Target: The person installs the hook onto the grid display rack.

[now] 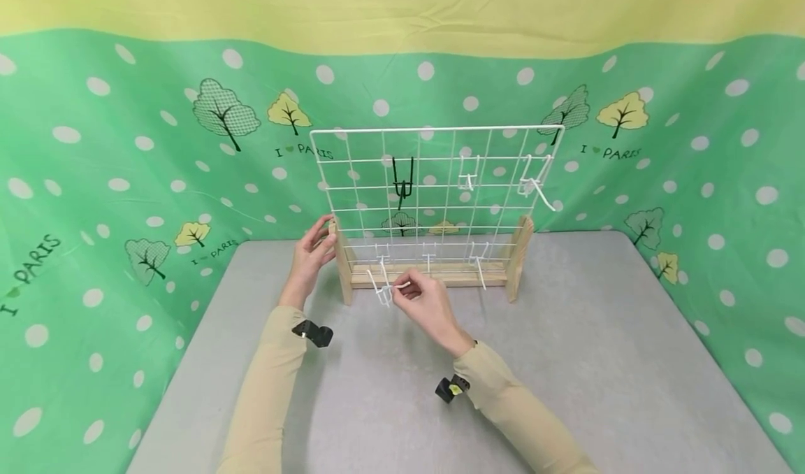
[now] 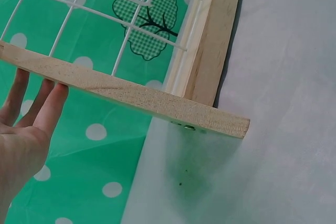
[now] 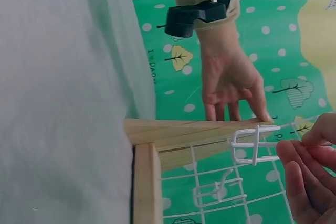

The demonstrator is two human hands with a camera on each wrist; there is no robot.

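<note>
A white wire grid panel [image 1: 440,194] stands upright in a wooden stand [image 1: 434,276] on the grey bench [image 1: 566,362], and it serves as the landmark here. Hung on the grid are a black hook [image 1: 402,179] in the upper middle, two white hooks [image 1: 468,175] to its right near the top, and further white hooks [image 1: 479,261] along the bottom row just above the stand's crossbar. The right hand [image 1: 424,305] is in front of the grid's lower left part, fingers curled and pinching a loose white hook [image 1: 381,289], which sits just in front of the bottom row and near the left upright of the stand. That hook is thin white wire with a small rectangular double-bar back and a prong sticking out; the right wrist view shows its back frame [image 3: 255,144] at the fingertips [image 3: 294,153], close to the grid wires. The left hand [image 1: 312,254] rests with straight, relaxed fingers against the outer side of the stand's left upright, holding nothing; the left wrist view shows its fingers [image 2: 50,106] touching the wooden edge [image 2: 131,95].
</note>
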